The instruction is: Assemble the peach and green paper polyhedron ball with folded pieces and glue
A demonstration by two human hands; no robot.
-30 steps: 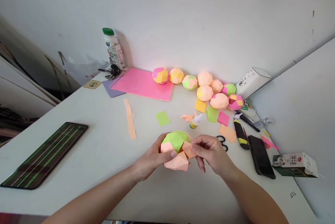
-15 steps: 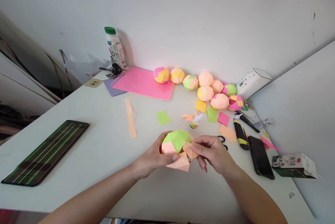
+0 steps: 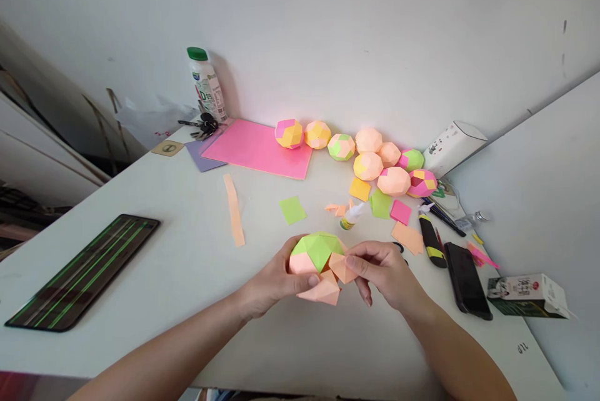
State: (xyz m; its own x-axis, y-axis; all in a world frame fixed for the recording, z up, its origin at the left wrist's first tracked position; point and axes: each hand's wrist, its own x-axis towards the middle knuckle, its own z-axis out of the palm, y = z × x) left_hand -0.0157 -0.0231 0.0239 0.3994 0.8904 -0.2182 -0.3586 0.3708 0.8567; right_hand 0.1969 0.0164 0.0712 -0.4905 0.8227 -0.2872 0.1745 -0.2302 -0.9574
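Observation:
A faceted paper ball (image 3: pixel 319 250), green on top and peach below, rests in my left hand (image 3: pixel 281 276), whose thumb presses its front. Part of its lower right side stands open, with loose peach flaps sticking out. My right hand (image 3: pixel 382 270) pinches a folded peach paper piece (image 3: pixel 342 267) between thumb and fingertips, against the ball's right side. Whether that piece is joined to the ball I cannot tell. Just beyond the ball stands a small glue bottle (image 3: pixel 351 217) with a white nozzle, beside peach paper scraps (image 3: pixel 335 209).
Finished paper balls (image 3: pixel 368 165) line the wall, one on a pink sheet (image 3: pixel 262 148). Sticky notes (image 3: pixel 293 210) and a peach strip (image 3: pixel 234 210) lie about. Rightward are a box cutter (image 3: pixel 431 240), a phone (image 3: pixel 466 279) and a milk carton (image 3: pixel 527 295); a dark tablet (image 3: pixel 84 273) lies left.
My right hand and the peach piece have shifted very slightly to the right. The left hand holds the ball as before.

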